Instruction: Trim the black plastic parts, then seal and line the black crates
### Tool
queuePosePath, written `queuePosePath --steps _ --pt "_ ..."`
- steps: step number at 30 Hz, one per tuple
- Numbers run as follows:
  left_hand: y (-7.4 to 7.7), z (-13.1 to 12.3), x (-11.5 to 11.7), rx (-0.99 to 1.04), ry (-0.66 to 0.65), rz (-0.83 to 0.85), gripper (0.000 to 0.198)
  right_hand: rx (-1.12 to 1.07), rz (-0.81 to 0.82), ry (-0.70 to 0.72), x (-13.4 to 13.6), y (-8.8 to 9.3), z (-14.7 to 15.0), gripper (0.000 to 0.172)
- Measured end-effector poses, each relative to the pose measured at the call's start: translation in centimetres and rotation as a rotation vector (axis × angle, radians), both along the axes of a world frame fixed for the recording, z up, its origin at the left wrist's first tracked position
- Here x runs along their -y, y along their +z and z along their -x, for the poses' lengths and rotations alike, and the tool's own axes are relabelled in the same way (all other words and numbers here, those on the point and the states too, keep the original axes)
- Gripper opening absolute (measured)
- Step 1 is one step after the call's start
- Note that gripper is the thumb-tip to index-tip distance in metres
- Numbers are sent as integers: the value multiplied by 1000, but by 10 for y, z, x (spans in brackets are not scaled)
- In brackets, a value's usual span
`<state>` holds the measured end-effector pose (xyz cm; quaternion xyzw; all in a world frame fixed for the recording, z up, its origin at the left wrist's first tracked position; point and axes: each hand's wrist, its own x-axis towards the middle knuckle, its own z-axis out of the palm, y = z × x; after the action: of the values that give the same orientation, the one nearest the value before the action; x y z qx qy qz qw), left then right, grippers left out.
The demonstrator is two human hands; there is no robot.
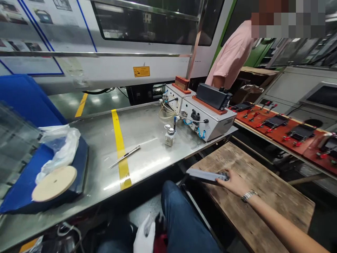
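Note:
My right hand [233,183], with a metal watch on its wrist, is closed on one end of a flat grey plastic part [204,174]. The part lies level over the near left edge of a worn wooden bench [260,196]. My left hand does not show. My leg in blue jeans [181,218] is below, between the bench and the steel table [142,133].
A grey test box with tubes and a black part on top [210,116] stands on the steel table, with a pen knife [125,155] and a blue tray holding a round pad [54,182]. Red fixtures [284,128] line the right bench. A person in pink [231,56] stands behind.

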<state>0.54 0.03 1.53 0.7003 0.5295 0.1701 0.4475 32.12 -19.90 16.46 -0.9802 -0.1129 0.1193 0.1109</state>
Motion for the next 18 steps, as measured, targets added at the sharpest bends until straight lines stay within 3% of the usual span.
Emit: queuePosePath --steps 1,2,4,6,8,10,12,15,18 --pt "17 -6 1 31 -36 -16 33 -7 9 108 -15 5 13 66" --pt "35 -12 3 79 -158 -55 37 -15 19 218 -31 10 26 70" --pt "70 -25 9 182 -293 -273 40 -22 27 440 -65 19 55 73" --pt "97 -36 16 183 -339 -492 50 -27 11 655 -95 26 85 73" --pt "113 -41 20 29 -321 -512 53 -29 -10 866 -120 31 113 72" --pt "120 -38 19 -151 -261 -309 37 -17 -36 1091 -141 34 130 70" --pt "125 -26 14 -177 -153 10 21 -7 -71 1280 -165 36 134 60" --pt "133 0 9 109 65 369 24 18 -105 1366 -214 36 116 30" --pt "144 20 9 452 208 491 36 96 -86 1330 -273 29 92 29"
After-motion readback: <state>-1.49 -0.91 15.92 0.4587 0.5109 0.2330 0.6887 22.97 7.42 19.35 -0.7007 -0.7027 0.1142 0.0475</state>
